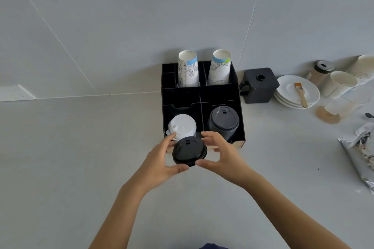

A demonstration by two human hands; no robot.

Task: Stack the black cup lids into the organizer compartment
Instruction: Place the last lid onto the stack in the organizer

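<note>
A black cup lid [189, 150] is held between both hands just in front of the black organizer [182, 95]. My left hand [162, 159] grips its left rim and my right hand [220, 153] grips its right rim. The organizer's front right compartment holds a stack of black lids [223, 121]. Its front left compartment holds a stack of white lids [183, 126], partly hidden by the held lid. Two stacks of printed paper cups [188, 70] stand upside down in the back compartments.
Right of the organizer stand a black square container [260, 85], white plates [291, 91] with a small brush [301, 94], a shaker jar [319, 73] and paper cups [340, 85]. A foil bag [362, 153] lies at the far right. The tiled wall rises behind.
</note>
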